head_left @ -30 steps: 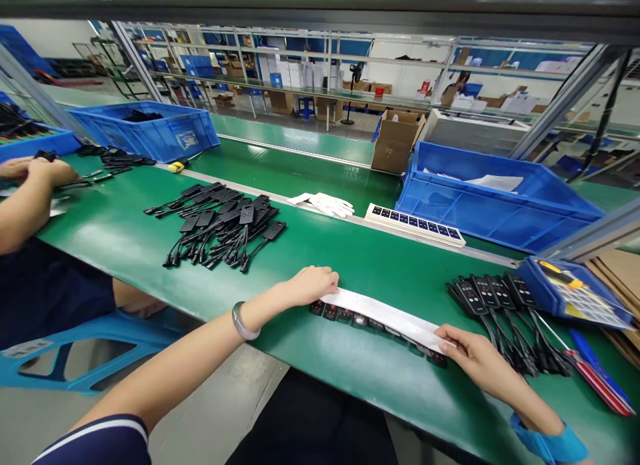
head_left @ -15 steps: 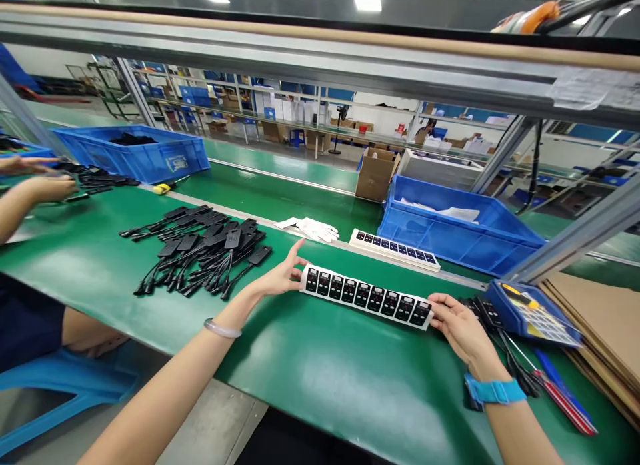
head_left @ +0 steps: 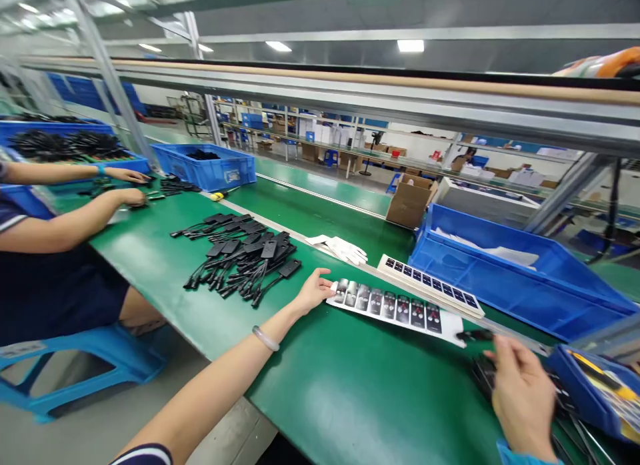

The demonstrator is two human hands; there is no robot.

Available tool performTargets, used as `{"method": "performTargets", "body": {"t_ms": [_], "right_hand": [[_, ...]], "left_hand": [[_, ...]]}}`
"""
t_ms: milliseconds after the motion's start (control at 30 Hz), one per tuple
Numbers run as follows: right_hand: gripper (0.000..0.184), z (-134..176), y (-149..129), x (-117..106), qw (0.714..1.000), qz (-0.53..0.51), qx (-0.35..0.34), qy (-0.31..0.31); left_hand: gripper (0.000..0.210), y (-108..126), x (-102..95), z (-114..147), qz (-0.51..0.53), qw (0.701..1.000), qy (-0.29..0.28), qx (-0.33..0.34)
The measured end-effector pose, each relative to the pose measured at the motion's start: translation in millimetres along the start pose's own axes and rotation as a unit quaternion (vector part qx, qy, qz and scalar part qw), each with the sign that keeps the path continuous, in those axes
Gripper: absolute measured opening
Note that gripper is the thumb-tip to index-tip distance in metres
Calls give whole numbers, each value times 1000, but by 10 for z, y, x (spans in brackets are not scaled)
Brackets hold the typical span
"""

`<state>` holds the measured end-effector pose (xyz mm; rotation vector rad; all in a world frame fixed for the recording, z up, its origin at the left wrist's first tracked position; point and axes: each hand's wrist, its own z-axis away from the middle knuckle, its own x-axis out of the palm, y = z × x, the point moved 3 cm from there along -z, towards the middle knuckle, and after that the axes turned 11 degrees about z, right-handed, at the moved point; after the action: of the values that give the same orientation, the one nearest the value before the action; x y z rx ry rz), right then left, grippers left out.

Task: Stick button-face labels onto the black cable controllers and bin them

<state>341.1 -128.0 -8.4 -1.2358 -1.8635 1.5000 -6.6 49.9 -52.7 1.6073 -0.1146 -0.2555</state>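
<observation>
A white strip of black labels (head_left: 387, 308) is held just over the green bench, its left end pinched in my left hand (head_left: 314, 293). At its right end is a bare white patch beside the remaining labels. My right hand (head_left: 523, 388) is closed, thumb and fingers together, on a single black label (head_left: 477, 335) that reaches left to the strip's right end; motion blurs it. Left of my left hand lies a pile of black cabled modules (head_left: 250, 255). Below my right hand are more black cabled devices (head_left: 485, 375), partly hidden.
A stack of label strips (head_left: 430, 285) and white gloves (head_left: 343, 249) lie along the bench's metal rail. Behind stands a blue bin (head_left: 505, 285); a smaller blue tray (head_left: 590, 391) with a yellow cutter is at right. A co-worker's hands (head_left: 131, 188) are at far left.
My right hand has come away from the strip's right end, pulling the end label off and leaving a white gap. The view has swung left.
</observation>
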Motion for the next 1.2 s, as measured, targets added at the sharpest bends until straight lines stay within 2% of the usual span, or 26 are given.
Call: {"method": "performTargets", "body": {"t_ms": [33, 100, 267, 333, 400, 500, 567, 667, 733, 767, 833, 900, 967, 1067, 1200], "right_hand": [[29, -11, -28, -20, 998, -38, 38, 37], [22, -18, -114, -35, 990, -74, 94, 72], [16, 65, -279, 93, 984, -118, 126, 35], [19, 124, -246, 196, 979, -156, 131, 20], [23, 185, -185, 300, 976, -180, 123, 4], [25, 289, -102, 432, 977, -183, 105, -42], [26, 367, -79, 489, 977, -173, 95, -78], [28, 475, -93, 525, 976, -161, 84, -122], [28, 531, -119, 530, 973, -159, 79, -148], [27, 554, -134, 529, 971, -159, 78, -160], [26, 590, -158, 524, 967, -164, 80, -180], [25, 612, -173, 513, 963, -171, 82, -189], [24, 622, -184, 499, 960, -180, 84, -197], [21, 614, -205, 459, 959, -181, 79, -203], [17, 599, -262, 386, 969, -140, 45, -198]], "left_hand": [[54, 18, -13, -5, -34, 999, 19, 7], [52, 74, -79, -13, -110, 992, 61, 24], [42, 239, -445, 55, -306, 932, 194, 29], [35, 267, -566, 107, -354, 910, 215, 13], [32, 285, -608, 163, -384, 900, 205, 2], [29, 358, -515, 262, -406, 899, 166, 3], [29, 462, -369, 339, -404, 904, 139, 17], [38, 650, -41, 454, -382, 918, 87, 65], [42, 717, 245, 521, -328, 939, 26, 95], [44, 713, 403, 550, -268, 959, -16, 92], [50, 624, 727, 604, -61, 992, -110, 25], [53, 491, 1025, 670, 139, 971, -180, -72], [55, 376, 1234, 739, 251, 933, -217, -142], [58, 293, 1342, 827, 313, 899, -243, -187], [57, 316, 1281, 896, 326, 886, -269, -190]]}}
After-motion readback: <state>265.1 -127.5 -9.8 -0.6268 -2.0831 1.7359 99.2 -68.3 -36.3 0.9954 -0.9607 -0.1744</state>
